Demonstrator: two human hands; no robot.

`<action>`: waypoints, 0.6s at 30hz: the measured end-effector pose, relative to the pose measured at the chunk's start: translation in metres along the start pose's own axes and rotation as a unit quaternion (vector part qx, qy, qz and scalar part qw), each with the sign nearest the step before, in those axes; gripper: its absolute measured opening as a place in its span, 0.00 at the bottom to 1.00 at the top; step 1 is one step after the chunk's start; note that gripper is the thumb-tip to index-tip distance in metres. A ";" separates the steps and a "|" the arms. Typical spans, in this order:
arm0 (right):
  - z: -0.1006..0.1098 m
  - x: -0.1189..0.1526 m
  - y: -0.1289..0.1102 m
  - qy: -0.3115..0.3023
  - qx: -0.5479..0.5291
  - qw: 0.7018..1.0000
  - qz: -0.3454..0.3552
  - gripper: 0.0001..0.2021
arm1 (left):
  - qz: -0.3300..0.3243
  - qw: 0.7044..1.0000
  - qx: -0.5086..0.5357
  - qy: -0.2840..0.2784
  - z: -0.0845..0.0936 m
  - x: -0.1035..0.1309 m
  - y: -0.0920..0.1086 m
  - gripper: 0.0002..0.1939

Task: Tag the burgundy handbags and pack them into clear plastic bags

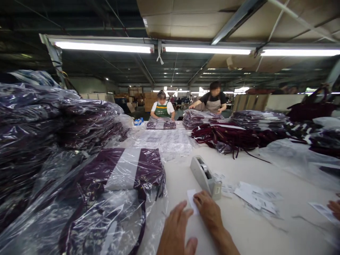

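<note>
White slip (191,199) lies lengthwise away on the worktop (180,175); right hand (209,209) touches it, fingers bunched, pinch unclear; left hand's (174,226) fingers spread nearby. Apron (162,110) lettering too small to read.

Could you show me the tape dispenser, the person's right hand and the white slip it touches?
Tape dispenser (204,178), head view: middle of its grey body.
Right hand (209,209), head view: back of the hand.
White slip (191,199), head view: its uncovered left part.
</note>
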State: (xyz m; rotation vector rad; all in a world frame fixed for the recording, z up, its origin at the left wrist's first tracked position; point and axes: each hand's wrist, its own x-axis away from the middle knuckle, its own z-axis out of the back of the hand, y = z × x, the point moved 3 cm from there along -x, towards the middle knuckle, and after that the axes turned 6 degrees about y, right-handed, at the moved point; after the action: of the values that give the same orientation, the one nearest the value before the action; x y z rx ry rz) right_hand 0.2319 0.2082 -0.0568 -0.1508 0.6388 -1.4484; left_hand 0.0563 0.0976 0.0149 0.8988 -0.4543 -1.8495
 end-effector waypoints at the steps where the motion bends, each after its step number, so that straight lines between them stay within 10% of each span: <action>1: 0.003 0.001 -0.002 -0.006 0.004 1.000 0.000 0.15 | -0.044 0.998 -0.044 0.011 0.008 -0.019 0.006 0.29; 5: 0.012 0.000 -0.008 -0.036 0.021 0.999 -0.006 0.13 | -0.097 0.977 -0.166 0.095 0.036 -0.120 0.015 0.30; 10: 0.011 -0.008 -0.002 -0.038 0.012 0.999 -0.021 0.11 | -0.001 0.959 -0.281 0.024 0.033 -0.236 -0.019 0.37; 14: 0.012 -0.008 -0.003 -0.042 0.004 0.999 -0.005 0.10 | 0.049 0.961 -0.272 0.000 0.039 -0.269 -0.040 0.38; 18: 0.010 -0.009 -0.006 -0.046 0.005 0.999 0.005 0.13 | 0.095 0.990 -0.092 -0.049 0.034 -0.264 -0.017 0.41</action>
State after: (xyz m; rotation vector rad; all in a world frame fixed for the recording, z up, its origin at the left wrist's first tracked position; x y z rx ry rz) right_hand 0.2317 0.2133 -0.0431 -0.2063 0.5564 -1.4262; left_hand 0.0818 0.3386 0.1265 0.6197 -0.4073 -1.7328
